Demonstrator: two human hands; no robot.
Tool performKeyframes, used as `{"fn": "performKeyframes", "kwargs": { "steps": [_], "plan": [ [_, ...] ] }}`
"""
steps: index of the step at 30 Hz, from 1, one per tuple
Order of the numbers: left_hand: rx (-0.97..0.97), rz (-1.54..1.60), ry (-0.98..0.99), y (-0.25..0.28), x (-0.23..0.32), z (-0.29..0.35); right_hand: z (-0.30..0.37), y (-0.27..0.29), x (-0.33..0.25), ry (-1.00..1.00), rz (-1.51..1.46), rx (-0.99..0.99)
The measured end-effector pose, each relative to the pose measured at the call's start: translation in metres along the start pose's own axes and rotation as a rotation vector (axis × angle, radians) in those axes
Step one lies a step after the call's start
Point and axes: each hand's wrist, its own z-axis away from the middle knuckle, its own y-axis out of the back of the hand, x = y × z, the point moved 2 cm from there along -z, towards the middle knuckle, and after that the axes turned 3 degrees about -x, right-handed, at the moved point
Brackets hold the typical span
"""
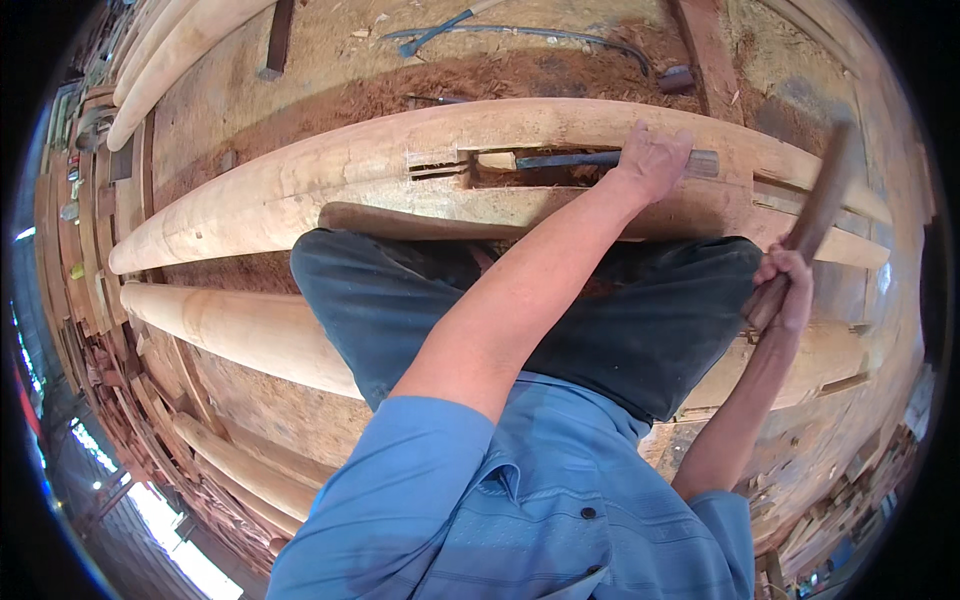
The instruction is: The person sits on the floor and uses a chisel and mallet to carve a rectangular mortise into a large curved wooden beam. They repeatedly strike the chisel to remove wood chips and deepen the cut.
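Observation:
A long pale wooden post (340, 165) lies across in front of my legs, with a long slot cut into its upper face. My left hand (655, 162) is closed round a chisel (570, 159), whose dark blade lies nearly flat along the slot, pointing left. The chisel's handle end sticks out to the right of my fingers. Close to the blade's tip is a small pale piece of wood (497, 160). Off to the right, my right hand (786, 278) grips a brown wooden club (825, 190), raised at a tilt and slightly blurred at its upper end.
Another post (240, 322) runs beneath and behind my legs. Beyond the slotted post, an adze-like tool (425, 42) and a dark curved strip (570, 37) lie among shavings. More posts (185, 45) lie at upper left, and stacked boards (105, 230) line the left.

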Motion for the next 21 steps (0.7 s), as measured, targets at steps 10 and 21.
{"fn": "performKeyframes", "kwargs": {
  "steps": [10, 21],
  "plan": [
    [-0.026, -0.057, -0.010, 0.029, -0.002, 0.003, 0.029, -0.053, 0.037, -0.123, 0.408, -0.222],
    [0.127, 0.013, -0.069, 0.055, -0.005, 0.032, 0.049, -0.073, 0.041, -0.097, 0.541, -0.295]
  ]
}}
